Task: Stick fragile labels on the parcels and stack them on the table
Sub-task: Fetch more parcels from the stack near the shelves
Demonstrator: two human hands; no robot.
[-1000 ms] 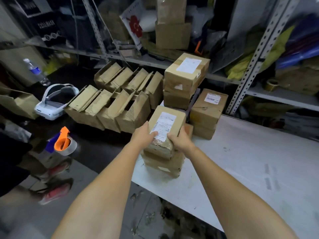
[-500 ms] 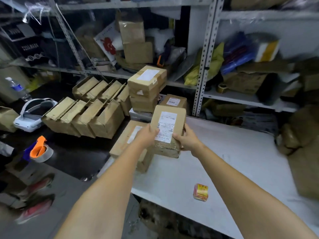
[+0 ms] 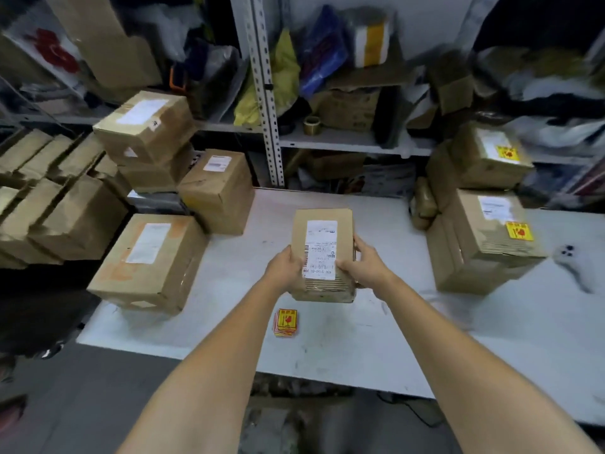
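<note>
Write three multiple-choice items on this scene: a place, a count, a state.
1. The pad of fragile labels lies: A) on the shelf; B) on the table, nearer the person than the held parcel; C) atop a parcel.
2. Parcels at right bearing yellow fragile labels: A) none; B) two; C) five.
3. The held parcel is: A) gripped by the left hand and right hand; B) lying untouched; C) in one hand alone.
1 B: the pad sits on bare tabletop, nearer than the parcel. 2 B: the far labelled parcel and the near labelled parcel. 3 A: a hand clasps each side.
</note>
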